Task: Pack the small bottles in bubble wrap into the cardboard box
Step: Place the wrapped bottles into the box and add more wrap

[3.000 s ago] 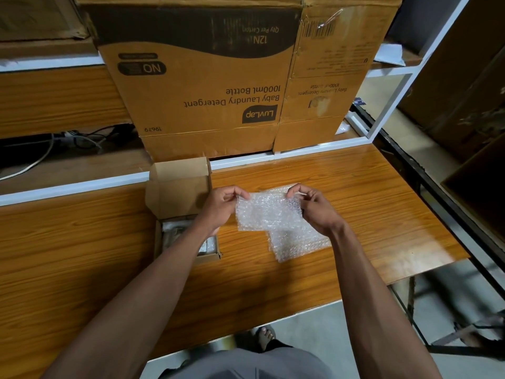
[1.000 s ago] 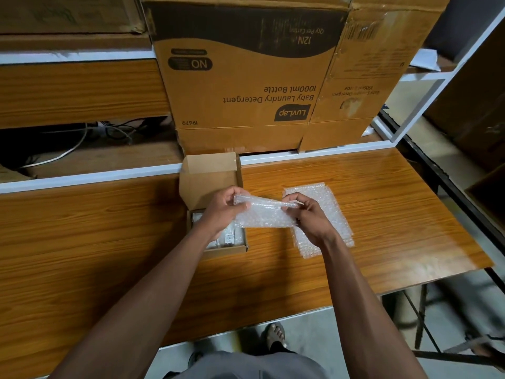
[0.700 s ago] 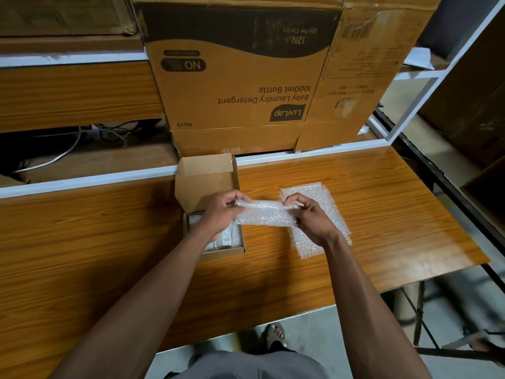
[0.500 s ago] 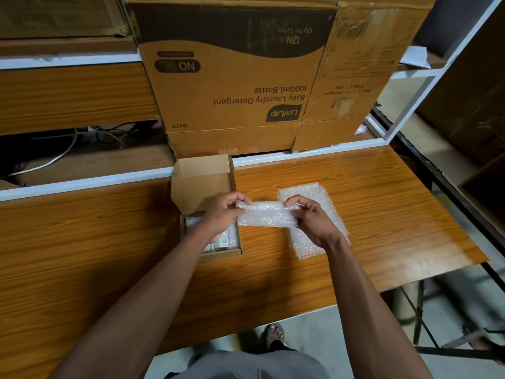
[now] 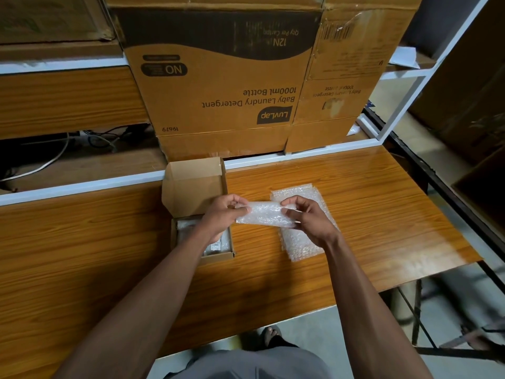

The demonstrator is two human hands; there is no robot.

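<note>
Head view: the left hand (image 5: pixel 222 214) and forearm hide most of the open box (image 5: pixel 191 187), its contents unclear. Both hands pinch one bubble wrap sheet (image 5: pixel 263 214) between them, right hand (image 5: pixel 308 217) above spare sheets (image 5: pixel 300 242).

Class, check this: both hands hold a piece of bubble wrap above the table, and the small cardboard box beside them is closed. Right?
Not quite. The head view shows the small cardboard box open, its lid raised. The left hand and right hand do hold the bubble wrap above the table.
</note>
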